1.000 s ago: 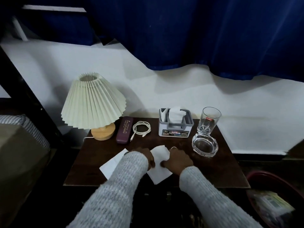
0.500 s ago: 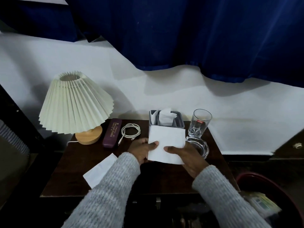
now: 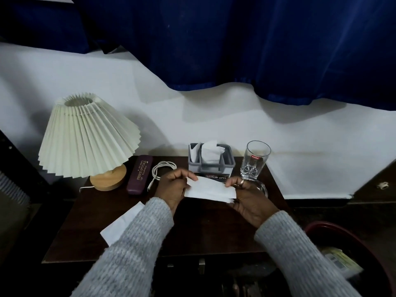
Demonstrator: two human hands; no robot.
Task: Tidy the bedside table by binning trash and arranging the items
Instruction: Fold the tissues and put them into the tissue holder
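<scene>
I held the white tissue [image 3: 209, 188] above the counter [image 3: 205, 230], just before the tissue box [image 3: 211, 162]; my left hand [image 3: 173, 187] and right hand [image 3: 249, 197] pinched its ends, fingers [image 3: 190, 175] clenched on it.

Dark wood counter [image 3: 203, 236], smooth, faintly sheened. Thin matt white paper sheet [image 3: 211, 189] pinched between both hands [image 3: 173, 189], soft and creased. Left of it, pleated cream lampshade [image 3: 85, 136], matt paper or fabric, on a pale smooth wood base [image 3: 108, 179]. Maroon glasses case [image 3: 140, 177], leather-like, slightly glossy. White rubbery cable [image 3: 161, 170]. Behind the sheet, grey matt plastic tissue holder [image 3: 211, 166]. Clear cut glass tumbler [image 3: 255, 161], shiny. Grey knitted woolly sleeves [image 3: 137, 249]. Deep blue velvety curtain [image 3: 235, 39].
</scene>
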